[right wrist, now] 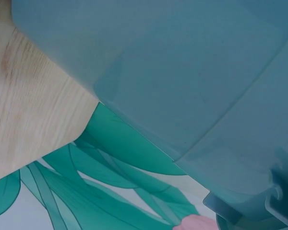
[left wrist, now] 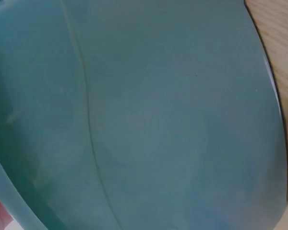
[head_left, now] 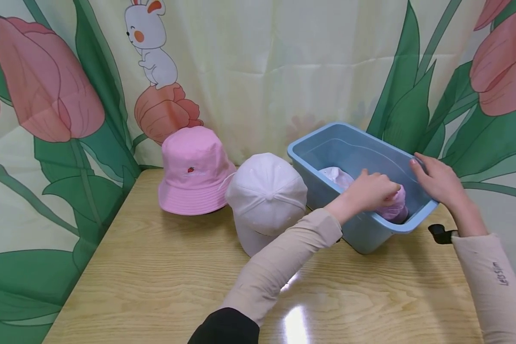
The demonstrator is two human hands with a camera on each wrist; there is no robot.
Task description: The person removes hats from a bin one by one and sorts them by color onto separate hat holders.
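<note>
My left hand [head_left: 368, 191] reaches over the near rim of a blue plastic bin [head_left: 361, 229]. It grips a crumpled pink cloth item [head_left: 396, 205] inside, whose exact kind is hard to tell. On the bin's right end, my right hand [head_left: 440, 181] holds the rim, thumb on the inner side; its other fingers are partly hidden. A pale cloth item [head_left: 337, 177] lies deeper in the bin, partly covered by the left hand. Both wrist views are filled mostly by the bin's outer wall [left wrist: 173, 120], [right wrist: 182, 81].
Left of the bin, a white baseball cap [head_left: 268, 196] stands on the wooden table [head_left: 155, 286]. Beside it is a pink bucket hat [head_left: 193, 172] with a small strawberry motif. A printed curtain [head_left: 275, 62] hangs behind the table.
</note>
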